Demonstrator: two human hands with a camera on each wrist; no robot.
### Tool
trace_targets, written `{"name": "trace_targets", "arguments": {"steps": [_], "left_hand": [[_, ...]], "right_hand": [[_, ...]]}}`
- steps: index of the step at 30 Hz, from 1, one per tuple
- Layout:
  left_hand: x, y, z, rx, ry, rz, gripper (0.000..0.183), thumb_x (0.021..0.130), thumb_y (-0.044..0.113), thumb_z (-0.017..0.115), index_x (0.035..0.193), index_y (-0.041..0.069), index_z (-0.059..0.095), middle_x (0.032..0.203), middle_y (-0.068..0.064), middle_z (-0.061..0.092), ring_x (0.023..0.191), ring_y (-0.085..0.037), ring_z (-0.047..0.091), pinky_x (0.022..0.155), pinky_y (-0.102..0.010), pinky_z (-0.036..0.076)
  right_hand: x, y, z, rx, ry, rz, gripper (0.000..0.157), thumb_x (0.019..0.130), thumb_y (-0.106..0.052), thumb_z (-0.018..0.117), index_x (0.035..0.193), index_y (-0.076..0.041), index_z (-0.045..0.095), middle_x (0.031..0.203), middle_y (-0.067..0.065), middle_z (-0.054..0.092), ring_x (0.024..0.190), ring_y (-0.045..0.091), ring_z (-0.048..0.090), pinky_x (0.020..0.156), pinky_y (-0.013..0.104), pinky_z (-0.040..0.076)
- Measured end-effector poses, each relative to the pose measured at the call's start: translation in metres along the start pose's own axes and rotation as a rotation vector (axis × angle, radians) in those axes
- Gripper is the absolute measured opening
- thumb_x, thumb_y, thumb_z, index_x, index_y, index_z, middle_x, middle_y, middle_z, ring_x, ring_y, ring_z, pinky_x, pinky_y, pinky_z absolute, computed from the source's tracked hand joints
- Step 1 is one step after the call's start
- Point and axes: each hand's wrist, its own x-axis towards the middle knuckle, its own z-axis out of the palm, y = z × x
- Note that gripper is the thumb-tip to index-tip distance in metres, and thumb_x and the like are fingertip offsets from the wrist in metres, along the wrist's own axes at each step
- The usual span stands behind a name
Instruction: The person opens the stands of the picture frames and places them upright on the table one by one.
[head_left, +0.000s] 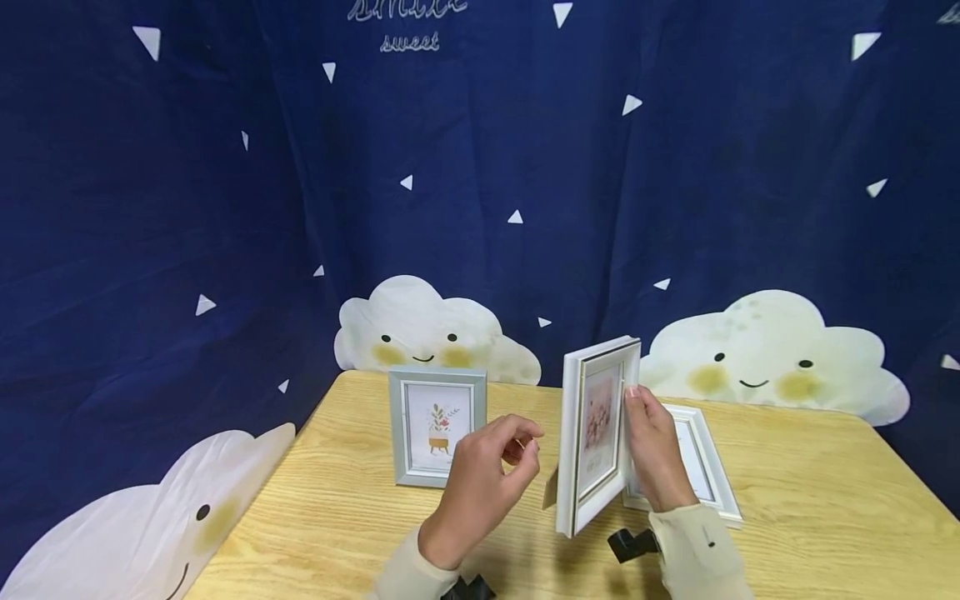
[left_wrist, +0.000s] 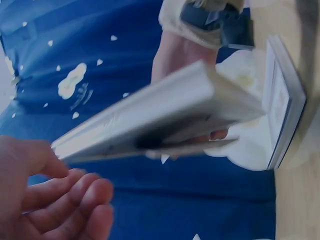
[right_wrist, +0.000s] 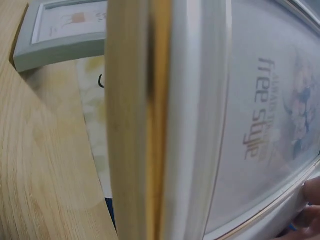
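My right hand (head_left: 660, 450) grips a white picture frame (head_left: 567, 442) by its right edge, holding it upright and turned almost edge-on above the table. This frame has a thin dark-gold inner line, a pink floral print with "free style" lettering in the right wrist view, and a stand leg (head_left: 551, 490) jutting out behind. My left hand (head_left: 487, 479) hovers to the left of it, fingers loosely bent and nothing between them. A grey-green frame (head_left: 397, 433) with a potted-plant print stands behind the left hand. Another white frame (head_left: 723, 492) lies on the table, partly hidden behind the right hand.
The wooden table (head_left: 832, 500) has light grain and a rounded back edge. Behind it hangs a dark blue curtain (head_left: 465, 133) with white triangles and smiling clouds (head_left: 772, 350). Black straps with small devices (head_left: 633, 546) sit at the wrists.
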Motion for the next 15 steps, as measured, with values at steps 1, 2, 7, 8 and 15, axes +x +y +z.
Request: {"name": "trace_targets", "arguments": {"steps": [1,2,7,8,15], "left_hand": [[0.0005,-0.0006,-0.0022,0.01,-0.024,-0.012,0.012,0.085,0.002,0.062,0.091,0.01,0.068,0.078,0.007,0.065,0.065,0.0,0.056,0.059,-0.014,0.049],[0.0008,-0.0011,-0.0039,0.018,-0.052,-0.024,0.011,0.085,0.002,0.063,0.088,0.011,0.069,0.076,0.008,0.064,0.064,0.001,0.055,0.059,-0.014,0.049],[0.0014,-0.002,-0.0071,0.088,-0.223,-0.08,0.008,0.084,0.008,0.067,0.08,0.016,0.068,0.069,0.012,0.06,0.061,0.005,0.052,0.058,-0.009,0.044],[0.0012,-0.0022,-0.0069,0.105,-0.256,-0.09,0.008,0.083,0.01,0.068,0.08,0.017,0.067,0.069,0.013,0.06,0.061,0.005,0.052,0.058,-0.008,0.042],[-0.0042,-0.0032,-0.005,0.154,-0.378,-0.127,0.007,0.08,0.014,0.075,0.078,0.016,0.068,0.066,0.015,0.06,0.06,0.008,0.051,0.058,-0.008,0.039]], "right_hand": [[-0.0002,-0.0005,0.0001,0.001,0.0,0.0,0.051,0.104,-0.041,0.032,0.135,-0.004,0.048,0.109,0.0,0.053,0.103,0.011,0.049,0.087,0.019,0.042],[-0.0006,-0.001,0.0001,0.002,-0.004,0.001,0.051,0.104,-0.041,0.032,0.136,-0.004,0.047,0.11,0.0,0.053,0.104,0.011,0.049,0.088,0.019,0.041],[-0.002,-0.002,0.0,0.008,-0.015,-0.008,0.051,0.104,-0.041,0.033,0.135,-0.004,0.047,0.11,-0.001,0.054,0.104,0.011,0.049,0.088,0.019,0.042],[-0.0021,-0.002,0.0,0.011,-0.019,-0.011,0.051,0.104,-0.041,0.033,0.135,-0.004,0.047,0.11,-0.002,0.054,0.104,0.011,0.049,0.088,0.019,0.042],[-0.0034,-0.0015,0.0038,0.022,-0.035,-0.007,0.051,0.104,-0.042,0.034,0.135,-0.004,0.047,0.106,-0.004,0.055,0.101,0.009,0.05,0.086,0.02,0.043]]}}
